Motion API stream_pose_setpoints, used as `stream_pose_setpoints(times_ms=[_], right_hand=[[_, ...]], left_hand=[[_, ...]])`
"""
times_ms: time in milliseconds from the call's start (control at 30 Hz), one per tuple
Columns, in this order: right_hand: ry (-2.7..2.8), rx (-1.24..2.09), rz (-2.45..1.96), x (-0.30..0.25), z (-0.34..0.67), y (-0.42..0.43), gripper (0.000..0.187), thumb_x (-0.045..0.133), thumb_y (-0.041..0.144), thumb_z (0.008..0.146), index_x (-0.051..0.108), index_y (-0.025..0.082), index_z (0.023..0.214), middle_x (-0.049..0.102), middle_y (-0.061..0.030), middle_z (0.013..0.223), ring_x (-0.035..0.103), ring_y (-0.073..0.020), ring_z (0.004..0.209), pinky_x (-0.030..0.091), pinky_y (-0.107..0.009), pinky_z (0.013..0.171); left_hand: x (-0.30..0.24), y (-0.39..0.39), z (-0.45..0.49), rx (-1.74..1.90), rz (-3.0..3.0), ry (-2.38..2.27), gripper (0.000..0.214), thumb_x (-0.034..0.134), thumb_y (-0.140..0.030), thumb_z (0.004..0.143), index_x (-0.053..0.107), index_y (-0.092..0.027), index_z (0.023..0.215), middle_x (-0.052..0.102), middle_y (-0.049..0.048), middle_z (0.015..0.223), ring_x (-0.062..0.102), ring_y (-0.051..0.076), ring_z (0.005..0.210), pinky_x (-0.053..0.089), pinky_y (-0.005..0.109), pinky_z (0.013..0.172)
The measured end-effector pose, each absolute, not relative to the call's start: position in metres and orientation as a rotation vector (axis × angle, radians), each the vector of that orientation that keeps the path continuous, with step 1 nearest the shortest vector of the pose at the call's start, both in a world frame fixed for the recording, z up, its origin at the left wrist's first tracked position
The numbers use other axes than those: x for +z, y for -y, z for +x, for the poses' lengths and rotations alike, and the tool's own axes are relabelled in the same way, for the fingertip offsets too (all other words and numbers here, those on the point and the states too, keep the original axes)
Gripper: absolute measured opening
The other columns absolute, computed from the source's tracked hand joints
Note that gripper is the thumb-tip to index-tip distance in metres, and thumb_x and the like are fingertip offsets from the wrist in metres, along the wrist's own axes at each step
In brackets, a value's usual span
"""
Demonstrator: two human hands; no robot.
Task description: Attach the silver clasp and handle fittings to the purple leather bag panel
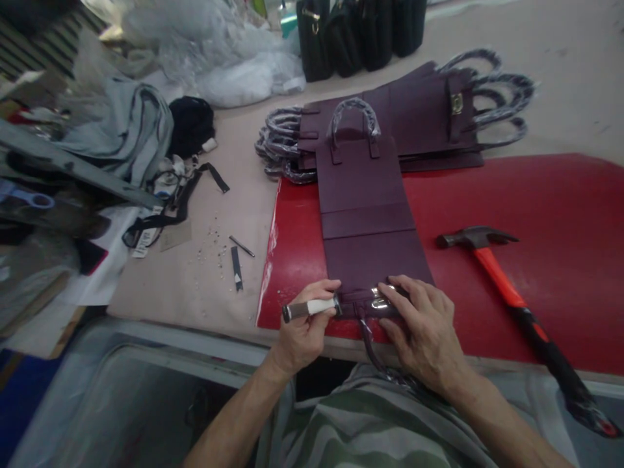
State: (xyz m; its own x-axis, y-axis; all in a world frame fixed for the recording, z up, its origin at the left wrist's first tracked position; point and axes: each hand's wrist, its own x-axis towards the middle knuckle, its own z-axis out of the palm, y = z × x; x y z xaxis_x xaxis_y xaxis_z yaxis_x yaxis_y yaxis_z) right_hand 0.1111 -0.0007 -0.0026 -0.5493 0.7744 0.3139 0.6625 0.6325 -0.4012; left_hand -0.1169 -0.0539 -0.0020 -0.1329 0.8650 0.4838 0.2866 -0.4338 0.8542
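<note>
A dark burgundy bag panel [373,250] lies lengthwise before me, with a plastic-wrapped handle [355,114] at its far end. In my left hand [303,335] is a short cylindrical tool [312,308] with a white middle and dark ends, pinched between thumb and fingers. Its right end meets the strap at the panel's near end. My right hand [426,325] holds that strap, thumb on the near side and fingers over the far side, around a shiny metal clasp [380,303]. The near handle [369,341] hangs over the table edge. Where the tool touches is too small to make out.
A claw hammer [502,279] rests on the red mat [550,214] at right. More burgundy bag panels [419,110] are stacked behind. Left lie a thin metal rod [242,246], a dark strip [236,268] and scattered small bits. Black bags [361,36] stand at the back.
</note>
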Motion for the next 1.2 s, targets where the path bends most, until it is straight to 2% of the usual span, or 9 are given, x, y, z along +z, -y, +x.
stream_pose_setpoints(times_ms=[467, 767, 933, 1200], right_hand=[[2.368, 0.322, -1.112, -0.002, 0.111, 0.001, 0.037, 0.051, 0.029, 0.098, 0.056, 0.015, 0.132, 0.055, -0.0155, 0.133, 0.049, -0.0342, 0.119, 0.039, -0.053, 0.099], [2.354, 0.343, -1.121, -0.003, 0.111, 0.001, 0.037, 0.053, 0.026, 0.097, 0.056, 0.017, 0.132, 0.054, -0.0143, 0.135, 0.048, -0.0344, 0.121, 0.038, -0.055, 0.101], [2.352, 0.322, -1.107, -0.004, 0.113, 0.002, 0.036, 0.052, 0.025, 0.097, 0.056, 0.016, 0.132, 0.055, -0.0146, 0.134, 0.048, -0.0344, 0.121, 0.038, -0.054, 0.100], [2.360, 0.290, -1.098, -0.004, 0.113, 0.000, 0.035, 0.050, 0.026, 0.098, 0.056, 0.016, 0.131, 0.055, -0.0147, 0.133, 0.049, -0.0337, 0.119, 0.039, -0.052, 0.098]], left_hand=[[-0.009, 0.052, -0.114, 1.525, 1.781, -1.248, 0.025, 0.058, -0.007, 0.094, 0.059, -0.016, 0.117, 0.067, 0.0159, 0.123, 0.065, 0.024, 0.117, 0.056, 0.046, 0.099], [-0.010, 0.050, -0.112, 1.545, 1.849, -1.279, 0.027, 0.055, -0.004, 0.093, 0.057, -0.016, 0.117, 0.067, 0.0152, 0.120, 0.065, 0.024, 0.115, 0.056, 0.047, 0.098], [-0.013, 0.056, -0.102, 1.536, 1.896, -1.445, 0.028, 0.051, -0.004, 0.094, 0.054, -0.016, 0.119, 0.063, 0.0180, 0.126, 0.062, 0.025, 0.121, 0.055, 0.048, 0.101], [-0.016, 0.067, -0.085, 1.620, 1.834, -1.639, 0.028, 0.048, -0.003, 0.095, 0.053, -0.017, 0.119, 0.063, 0.0148, 0.123, 0.061, 0.023, 0.120, 0.055, 0.046, 0.101]])
